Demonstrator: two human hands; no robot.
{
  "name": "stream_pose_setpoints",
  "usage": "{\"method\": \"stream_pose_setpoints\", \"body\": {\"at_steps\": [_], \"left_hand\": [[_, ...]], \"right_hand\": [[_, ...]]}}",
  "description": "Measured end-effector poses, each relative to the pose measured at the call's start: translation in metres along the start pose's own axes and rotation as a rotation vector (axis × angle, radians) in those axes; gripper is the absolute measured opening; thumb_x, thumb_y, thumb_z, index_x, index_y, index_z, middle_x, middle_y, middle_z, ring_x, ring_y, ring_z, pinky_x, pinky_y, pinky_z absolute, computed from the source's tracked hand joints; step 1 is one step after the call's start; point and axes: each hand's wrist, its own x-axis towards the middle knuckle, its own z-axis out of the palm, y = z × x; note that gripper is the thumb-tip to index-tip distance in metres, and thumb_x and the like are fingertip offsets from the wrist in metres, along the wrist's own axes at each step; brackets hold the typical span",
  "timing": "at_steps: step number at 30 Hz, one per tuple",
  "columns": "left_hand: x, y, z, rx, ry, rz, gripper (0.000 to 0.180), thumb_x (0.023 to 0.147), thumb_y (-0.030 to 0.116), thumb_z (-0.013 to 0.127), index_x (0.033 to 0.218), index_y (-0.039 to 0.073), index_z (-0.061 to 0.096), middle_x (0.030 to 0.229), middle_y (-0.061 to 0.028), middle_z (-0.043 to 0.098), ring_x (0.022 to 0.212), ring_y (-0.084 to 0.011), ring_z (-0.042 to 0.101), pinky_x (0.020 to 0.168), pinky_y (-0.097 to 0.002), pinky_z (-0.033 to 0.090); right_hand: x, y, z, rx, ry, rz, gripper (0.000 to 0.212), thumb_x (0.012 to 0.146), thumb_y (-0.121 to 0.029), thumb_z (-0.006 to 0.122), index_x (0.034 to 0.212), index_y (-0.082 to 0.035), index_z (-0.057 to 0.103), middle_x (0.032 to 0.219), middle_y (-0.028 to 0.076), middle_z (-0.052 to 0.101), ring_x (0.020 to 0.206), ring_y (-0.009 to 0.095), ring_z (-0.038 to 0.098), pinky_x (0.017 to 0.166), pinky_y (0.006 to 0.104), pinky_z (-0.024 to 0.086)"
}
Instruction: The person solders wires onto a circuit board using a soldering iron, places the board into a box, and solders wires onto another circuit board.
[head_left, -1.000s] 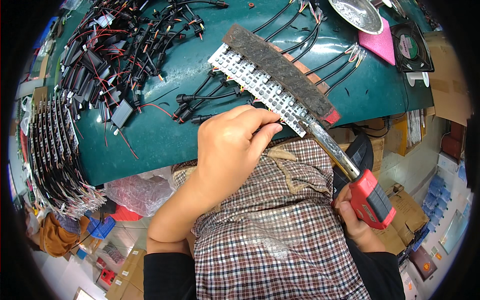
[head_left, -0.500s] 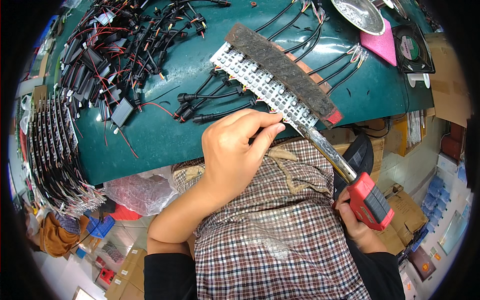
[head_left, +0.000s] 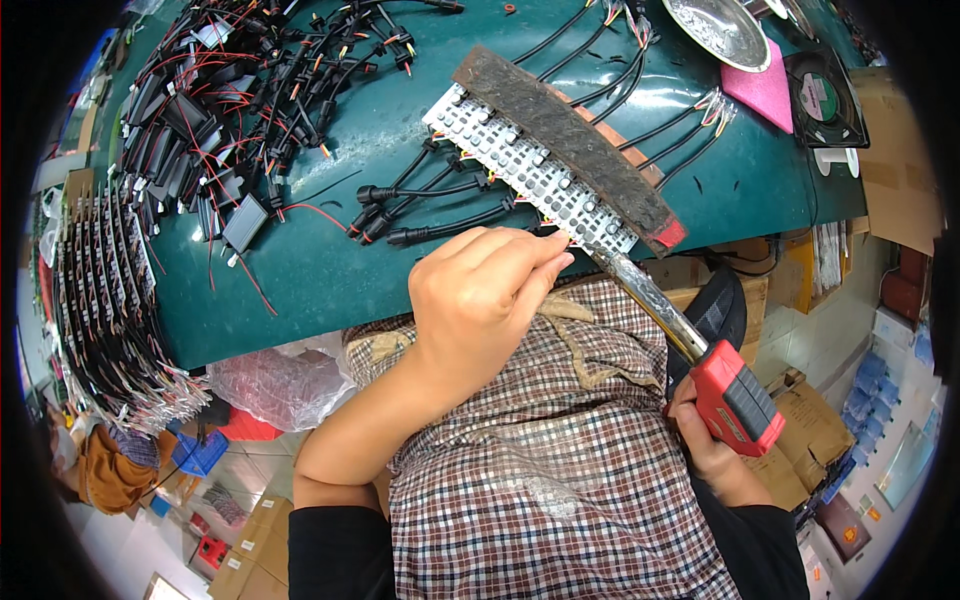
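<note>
A white circuit board strip (head_left: 528, 165) with rows of small parts lies slanted on the green table, along a dark worn bar (head_left: 575, 150) with a red end. My left hand (head_left: 470, 300) is closed in a pinch at the board's near edge; a thin wire end seems to be between the fingertips, mostly hidden. My right hand (head_left: 706, 445) grips a soldering iron (head_left: 740, 400) by its red and black handle. The iron's metal shaft reaches up to the board's lower right end, close to my left fingertips. Black connector cables (head_left: 445, 212) lie beside the board's left side.
Black cables with bared ends (head_left: 690, 140) stick out beyond the bar. A metal dish (head_left: 718, 30), a pink sponge (head_left: 757, 85) and a black fan (head_left: 825, 100) sit at the far right. Heaped wired modules (head_left: 215, 130) cover the far left; wired strips (head_left: 110, 300) hang over the left edge.
My left hand has shifted slightly right, its fingertips closer together at the board edge. The soldering iron's handle has moved slightly up and left. The board has barely shifted.
</note>
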Motion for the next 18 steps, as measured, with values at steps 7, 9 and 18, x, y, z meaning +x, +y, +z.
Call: {"method": "stream_pose_setpoints", "body": {"at_steps": [7,9,18], "left_hand": [[0.0,0.002,-0.001,0.003,0.009,0.016,0.017,0.076,0.002,0.086,0.091,0.003,0.079,0.08,-0.009,0.075,0.069,-0.0225,0.071,0.061,-0.0316,0.054],[0.001,0.003,-0.003,0.004,-0.02,-0.006,0.017,0.076,0.0,0.087,0.092,0.001,0.079,0.082,-0.0113,0.077,0.07,-0.0231,0.074,0.064,-0.0315,0.056],[0.0,0.004,-0.002,0.029,-0.007,0.023,0.018,0.076,0.0,0.087,0.093,0.001,0.079,0.081,-0.0111,0.076,0.07,-0.0232,0.074,0.064,-0.0315,0.056]], "right_hand": [[-0.015,0.013,0.003,0.087,0.006,0.15,0.017,0.088,-0.002,0.074,0.105,0.0,0.071,0.087,0.01,0.07,0.074,0.021,0.067,0.067,0.0341,0.052],[-0.009,0.008,0.002,0.089,-0.002,0.122,0.017,0.088,-0.002,0.074,0.105,0.0,0.071,0.087,0.01,0.07,0.075,0.021,0.067,0.068,0.0342,0.052],[-0.005,0.006,0.0,0.022,-0.025,0.066,0.018,0.089,-0.003,0.074,0.107,0.001,0.071,0.089,0.01,0.07,0.077,0.021,0.068,0.071,0.035,0.053]]}}
